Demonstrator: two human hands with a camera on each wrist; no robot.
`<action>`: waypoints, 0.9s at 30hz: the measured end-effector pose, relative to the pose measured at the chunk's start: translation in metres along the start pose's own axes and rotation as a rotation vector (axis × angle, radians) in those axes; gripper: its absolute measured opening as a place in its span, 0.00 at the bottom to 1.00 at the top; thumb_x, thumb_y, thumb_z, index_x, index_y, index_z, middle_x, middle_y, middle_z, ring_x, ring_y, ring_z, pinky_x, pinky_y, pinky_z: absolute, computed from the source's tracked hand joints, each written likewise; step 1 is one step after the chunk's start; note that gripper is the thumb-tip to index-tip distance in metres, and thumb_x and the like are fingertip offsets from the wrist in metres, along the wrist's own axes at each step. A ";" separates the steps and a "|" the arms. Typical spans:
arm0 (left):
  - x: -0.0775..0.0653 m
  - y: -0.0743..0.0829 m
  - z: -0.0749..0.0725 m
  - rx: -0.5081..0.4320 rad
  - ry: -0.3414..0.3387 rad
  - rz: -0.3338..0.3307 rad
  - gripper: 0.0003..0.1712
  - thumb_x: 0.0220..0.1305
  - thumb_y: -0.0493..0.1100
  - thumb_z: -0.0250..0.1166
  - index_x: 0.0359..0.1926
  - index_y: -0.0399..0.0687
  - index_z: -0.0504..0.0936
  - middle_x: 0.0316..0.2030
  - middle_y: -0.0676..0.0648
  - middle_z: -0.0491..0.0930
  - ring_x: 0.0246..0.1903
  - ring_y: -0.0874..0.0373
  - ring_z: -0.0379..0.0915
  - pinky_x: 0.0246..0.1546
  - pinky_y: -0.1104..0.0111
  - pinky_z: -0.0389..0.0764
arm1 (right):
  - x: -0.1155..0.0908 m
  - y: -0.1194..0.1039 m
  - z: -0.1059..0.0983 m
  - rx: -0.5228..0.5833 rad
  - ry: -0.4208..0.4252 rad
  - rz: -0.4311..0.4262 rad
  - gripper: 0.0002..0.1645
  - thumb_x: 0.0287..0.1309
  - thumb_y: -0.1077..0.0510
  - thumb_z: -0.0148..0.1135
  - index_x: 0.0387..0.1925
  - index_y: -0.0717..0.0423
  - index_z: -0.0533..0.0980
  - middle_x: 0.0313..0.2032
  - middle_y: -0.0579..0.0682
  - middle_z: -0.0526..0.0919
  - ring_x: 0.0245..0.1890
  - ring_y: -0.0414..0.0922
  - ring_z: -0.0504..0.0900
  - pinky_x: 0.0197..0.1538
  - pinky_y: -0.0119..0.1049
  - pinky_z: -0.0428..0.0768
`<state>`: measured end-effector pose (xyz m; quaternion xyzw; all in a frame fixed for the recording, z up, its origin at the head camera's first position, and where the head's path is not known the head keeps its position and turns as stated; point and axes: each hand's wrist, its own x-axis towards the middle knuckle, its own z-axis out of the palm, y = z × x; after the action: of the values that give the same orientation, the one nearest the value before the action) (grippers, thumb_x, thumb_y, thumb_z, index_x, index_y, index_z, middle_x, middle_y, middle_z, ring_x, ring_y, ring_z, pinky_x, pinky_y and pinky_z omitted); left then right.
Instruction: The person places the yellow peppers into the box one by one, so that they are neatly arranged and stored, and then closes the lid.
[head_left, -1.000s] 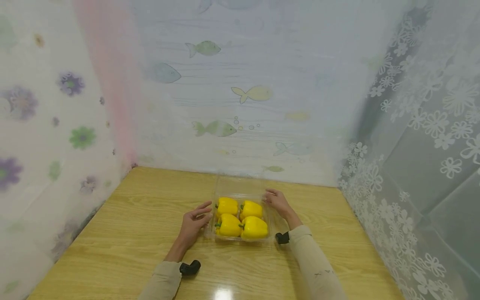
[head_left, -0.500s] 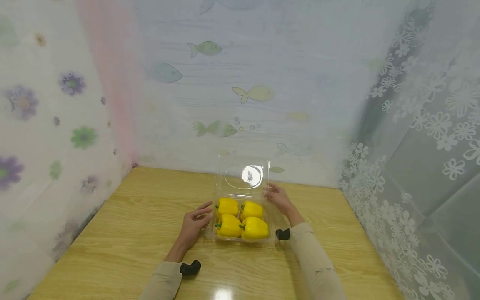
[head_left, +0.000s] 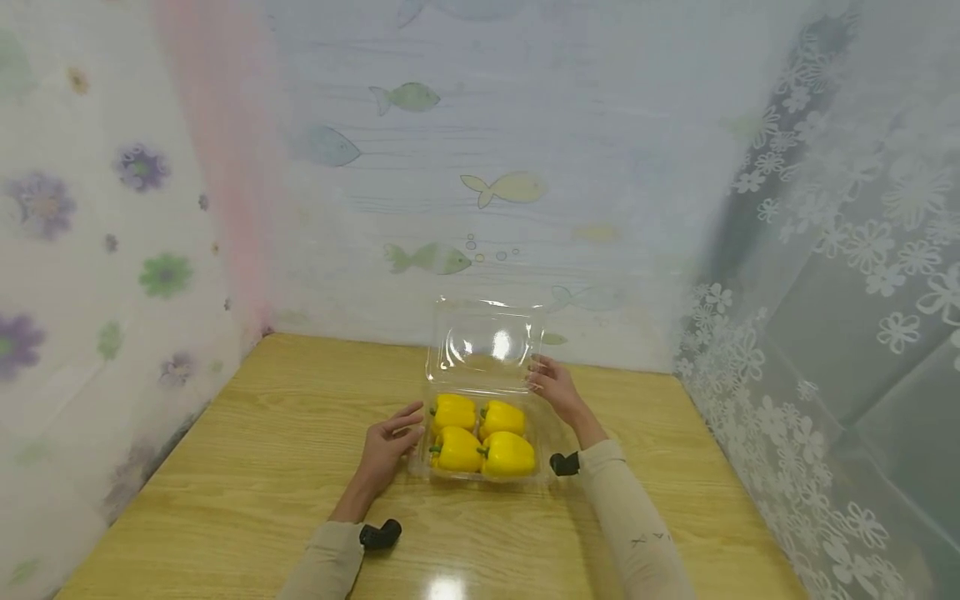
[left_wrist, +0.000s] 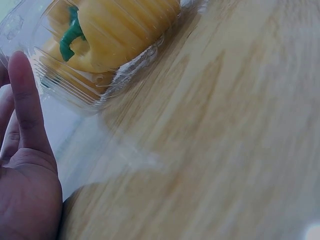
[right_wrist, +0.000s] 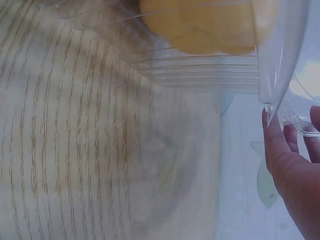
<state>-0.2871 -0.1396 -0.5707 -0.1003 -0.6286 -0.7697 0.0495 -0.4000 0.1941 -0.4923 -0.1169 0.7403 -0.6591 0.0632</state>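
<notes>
Several yellow bell peppers [head_left: 508, 455] with green stems lie in a clear plastic clamshell box [head_left: 480, 477]. Its hinged clear lid [head_left: 487, 367] stands raised at the back, tilted over the box. My left hand [head_left: 386, 448] rests at the box's left side, its fingers fairly straight; the left wrist view shows a fingertip against the clear wall beside a green pepper stem [left_wrist: 72, 37]. At the lid's right edge, my right hand [head_left: 557, 390] holds the plastic between thumb and fingers. Part of the right hand [right_wrist: 300, 175] is cut off in the right wrist view.
A wood-grain table [head_left: 300, 417] carries the box. Behind it hangs a curtain with fish prints [head_left: 431, 258]; flowered curtains close in the left and right sides. A black wrist mount [head_left: 380, 535] sits on each sleeve.
The lid has swung up from lying back behind the box and now leans forward. My right hand has moved slightly up with it. The left hand and peppers look unchanged.
</notes>
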 end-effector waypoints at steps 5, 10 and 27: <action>-0.001 -0.001 -0.001 0.007 -0.003 0.003 0.22 0.68 0.37 0.68 0.57 0.26 0.81 0.71 0.38 0.69 0.30 0.66 0.77 0.28 0.74 0.81 | -0.003 -0.002 0.000 0.017 -0.015 -0.003 0.32 0.78 0.66 0.46 0.77 0.68 0.53 0.73 0.73 0.58 0.69 0.68 0.65 0.71 0.53 0.69; -0.001 -0.001 -0.001 0.008 -0.015 0.010 0.22 0.68 0.37 0.68 0.58 0.27 0.80 0.71 0.38 0.69 0.30 0.66 0.76 0.28 0.74 0.81 | -0.007 -0.007 0.000 0.019 -0.016 -0.006 0.30 0.80 0.63 0.44 0.76 0.66 0.55 0.73 0.72 0.57 0.68 0.68 0.66 0.69 0.58 0.69; 0.002 -0.003 0.000 -0.012 -0.007 0.008 0.22 0.68 0.36 0.68 0.58 0.25 0.79 0.71 0.36 0.68 0.28 0.67 0.75 0.26 0.75 0.81 | -0.011 -0.016 -0.001 -0.002 0.000 -0.086 0.28 0.79 0.63 0.46 0.75 0.61 0.60 0.71 0.70 0.60 0.68 0.67 0.64 0.62 0.58 0.77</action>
<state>-0.2894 -0.1393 -0.5734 -0.1057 -0.6238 -0.7728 0.0498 -0.3881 0.1960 -0.4766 -0.1489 0.7352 -0.6604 0.0347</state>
